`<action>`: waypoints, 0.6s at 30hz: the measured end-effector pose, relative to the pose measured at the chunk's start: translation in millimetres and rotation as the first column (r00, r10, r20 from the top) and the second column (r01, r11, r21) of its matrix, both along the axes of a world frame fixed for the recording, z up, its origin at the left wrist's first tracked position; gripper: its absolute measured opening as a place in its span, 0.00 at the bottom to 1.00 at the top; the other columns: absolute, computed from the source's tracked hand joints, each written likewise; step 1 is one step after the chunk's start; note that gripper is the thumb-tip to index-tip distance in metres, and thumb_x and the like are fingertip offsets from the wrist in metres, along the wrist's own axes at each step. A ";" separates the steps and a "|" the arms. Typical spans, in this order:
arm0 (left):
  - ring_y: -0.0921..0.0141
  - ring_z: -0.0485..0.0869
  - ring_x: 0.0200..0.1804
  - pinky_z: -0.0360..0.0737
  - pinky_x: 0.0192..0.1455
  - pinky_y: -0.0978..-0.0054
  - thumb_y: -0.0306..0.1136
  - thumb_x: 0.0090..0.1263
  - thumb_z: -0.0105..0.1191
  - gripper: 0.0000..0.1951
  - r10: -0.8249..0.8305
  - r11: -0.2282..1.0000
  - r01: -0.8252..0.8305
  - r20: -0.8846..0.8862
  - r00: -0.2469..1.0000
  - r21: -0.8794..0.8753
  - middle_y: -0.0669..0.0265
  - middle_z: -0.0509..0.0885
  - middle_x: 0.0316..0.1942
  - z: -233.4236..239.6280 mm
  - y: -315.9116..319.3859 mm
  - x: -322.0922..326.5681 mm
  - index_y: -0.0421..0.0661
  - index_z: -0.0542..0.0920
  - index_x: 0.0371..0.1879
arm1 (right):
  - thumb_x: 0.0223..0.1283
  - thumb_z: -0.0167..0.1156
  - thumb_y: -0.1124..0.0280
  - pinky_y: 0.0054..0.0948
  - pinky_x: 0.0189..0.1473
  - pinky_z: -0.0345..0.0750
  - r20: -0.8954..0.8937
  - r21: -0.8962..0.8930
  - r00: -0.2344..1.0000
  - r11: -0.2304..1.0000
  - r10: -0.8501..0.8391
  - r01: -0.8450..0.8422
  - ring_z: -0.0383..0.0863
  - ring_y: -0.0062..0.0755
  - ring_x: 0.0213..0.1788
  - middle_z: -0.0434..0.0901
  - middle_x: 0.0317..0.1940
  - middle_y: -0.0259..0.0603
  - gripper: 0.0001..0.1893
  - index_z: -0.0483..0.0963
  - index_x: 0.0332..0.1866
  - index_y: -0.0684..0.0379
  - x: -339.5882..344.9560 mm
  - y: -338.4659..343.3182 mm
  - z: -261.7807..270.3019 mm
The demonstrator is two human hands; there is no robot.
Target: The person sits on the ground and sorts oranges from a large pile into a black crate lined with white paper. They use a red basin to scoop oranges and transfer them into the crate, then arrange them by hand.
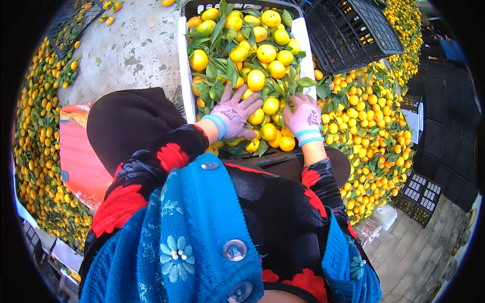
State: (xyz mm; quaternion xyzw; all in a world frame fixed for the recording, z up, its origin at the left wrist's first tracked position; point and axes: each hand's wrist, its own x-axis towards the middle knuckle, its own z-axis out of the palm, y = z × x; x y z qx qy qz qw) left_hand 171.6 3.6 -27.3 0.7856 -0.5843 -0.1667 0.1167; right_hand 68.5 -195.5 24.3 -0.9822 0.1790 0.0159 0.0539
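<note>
In front of me a black plastic crate (242,4) with white liner sheets (306,57) along its sides is heaped with mandarin-like citrus fruits (256,80) and green leaves. My left hand (232,113), in a pale pink glove with a blue cuff, lies on the fruit at the near left with its fingers spread. At the near right my right hand (304,115), gloved the same way, rests beside the liner. Its thumb stands apart from the fingers, and the fingertips touch leaves and fruit. Neither hand appears to hold a fruit.
Loose citrus piles spread at the right (363,113) and left (38,140). A tilted black crate (352,34) stands at the upper right. A red seat-like object (81,151) is by my left leg. More black crates (418,197) sit at the far right.
</note>
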 end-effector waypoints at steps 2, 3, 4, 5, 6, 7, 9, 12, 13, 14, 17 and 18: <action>0.49 0.55 0.75 0.47 0.73 0.35 0.65 0.55 0.59 0.47 0.039 0.996 -0.036 0.033 0.999 -0.083 0.62 0.59 0.74 -6.4 0.1 -4.5 0.50 0.62 0.71 | 0.52 0.61 0.64 0.45 0.54 0.73 0.211 0.070 0.973 0.992 0.092 -0.109 0.77 0.45 0.53 0.82 0.44 0.42 0.15 0.80 0.43 0.58 10.1 9.0 -5.6; 0.49 0.55 0.75 0.47 0.73 0.37 0.64 0.55 0.59 0.47 0.040 0.996 -0.037 0.037 0.999 -0.079 0.61 0.60 0.74 -6.9 1.2 -6.1 0.49 0.63 0.70 | 0.52 0.61 0.63 0.45 0.54 0.72 0.343 0.036 0.916 0.971 0.209 -0.236 0.76 0.45 0.54 0.81 0.45 0.42 0.16 0.79 0.45 0.58 15.5 13.2 -11.7; 0.50 0.56 0.75 0.48 0.74 0.38 0.63 0.55 0.59 0.45 0.051 0.993 -0.045 0.054 0.997 -0.110 0.58 0.61 0.73 -4.8 3.2 -9.2 0.49 0.64 0.69 | 0.53 0.62 0.61 0.46 0.56 0.71 0.266 0.055 0.937 0.967 0.225 -0.248 0.75 0.45 0.56 0.80 0.48 0.43 0.18 0.78 0.48 0.57 21.0 16.5 -18.8; 0.50 0.56 0.75 0.49 0.74 0.40 0.62 0.55 0.60 0.44 0.047 0.995 -0.043 0.045 0.998 -0.090 0.56 0.62 0.72 -0.3 6.6 -11.9 0.48 0.66 0.68 | 0.53 0.63 0.59 0.46 0.57 0.70 0.275 0.022 0.907 0.941 0.320 -0.339 0.75 0.45 0.58 0.79 0.51 0.43 0.20 0.77 0.50 0.56 25.8 18.7 -26.4; 0.50 0.57 0.74 0.49 0.74 0.42 0.61 0.55 0.60 0.42 0.036 0.999 -0.034 0.091 0.995 -0.019 0.55 0.62 0.72 6.4 11.2 -15.5 0.48 0.68 0.67 | 0.54 0.63 0.55 0.49 0.61 0.68 0.258 0.103 0.926 0.945 0.274 -0.309 0.72 0.47 0.62 0.76 0.56 0.43 0.22 0.77 0.53 0.53 24.2 18.0 -30.3; 0.51 0.58 0.74 0.50 0.75 0.43 0.59 0.54 0.61 0.41 0.011 0.996 -0.021 0.111 0.994 0.088 0.53 0.62 0.72 14.8 17.8 -20.1 0.48 0.70 0.65 | 0.53 0.63 0.54 0.51 0.61 0.67 0.239 0.071 0.926 0.946 0.292 -0.317 0.71 0.47 0.63 0.76 0.57 0.43 0.22 0.77 0.53 0.51 22.6 16.2 -33.7; 0.51 0.60 0.73 0.52 0.75 0.46 0.56 0.54 0.62 0.36 -0.105 0.965 0.077 0.100 0.989 0.251 0.52 0.63 0.71 30.7 31.7 -26.0 0.50 0.74 0.61 | 0.53 0.63 0.53 0.55 0.62 0.64 0.073 0.050 0.959 0.959 0.275 -0.279 0.69 0.49 0.64 0.75 0.58 0.43 0.22 0.78 0.53 0.49 8.5 12.5 -33.0; 0.54 0.65 0.70 0.56 0.74 0.50 0.46 0.55 0.63 0.25 -0.261 0.934 0.245 0.029 0.965 0.260 0.54 0.68 0.67 39.5 45.2 -24.6 0.56 0.79 0.54 | 0.51 0.63 0.55 0.58 0.62 0.63 0.137 0.044 0.917 0.922 0.376 -0.385 0.70 0.48 0.63 0.76 0.56 0.41 0.19 0.80 0.48 0.48 -12.9 13.7 -22.3; 0.55 0.66 0.69 0.57 0.74 0.50 0.45 0.55 0.64 0.24 -0.225 0.957 0.221 0.001 0.974 0.188 0.55 0.69 0.66 37.1 46.4 -21.4 0.57 0.79 0.54 | 0.50 0.63 0.56 0.57 0.62 0.64 0.163 0.017 0.892 0.903 0.421 -0.429 0.70 0.48 0.63 0.77 0.56 0.41 0.18 0.80 0.47 0.48 -20.4 17.2 -17.1; 0.56 0.67 0.68 0.58 0.73 0.50 0.43 0.55 0.64 0.24 -0.204 0.974 0.206 -0.031 0.978 0.092 0.57 0.71 0.64 32.3 45.8 -16.0 0.58 0.79 0.53 | 0.48 0.63 0.59 0.54 0.62 0.65 0.173 0.025 0.890 0.901 0.422 -0.432 0.72 0.47 0.61 0.77 0.55 0.41 0.17 0.81 0.45 0.49 -29.3 22.5 -12.3; 0.59 0.69 0.66 0.61 0.70 0.51 0.38 0.54 0.65 0.26 -0.090 0.996 0.089 -0.073 0.993 -0.011 0.64 0.73 0.62 13.6 35.6 -8.5 0.61 0.77 0.56 | 0.47 0.65 0.63 0.48 0.58 0.72 0.046 0.158 0.939 0.926 0.341 -0.344 0.75 0.48 0.58 0.77 0.53 0.45 0.20 0.78 0.49 0.52 -38.5 39.6 -6.9; 0.60 0.70 0.66 0.61 0.71 0.53 0.37 0.54 0.64 0.26 -0.064 0.998 0.065 -0.065 0.996 0.004 0.64 0.74 0.62 9.7 34.7 -5.2 0.61 0.78 0.56 | 0.47 0.66 0.63 0.47 0.57 0.73 0.050 0.268 0.957 0.919 0.287 -0.289 0.76 0.49 0.57 0.77 0.53 0.46 0.21 0.77 0.50 0.53 -35.9 42.8 -6.9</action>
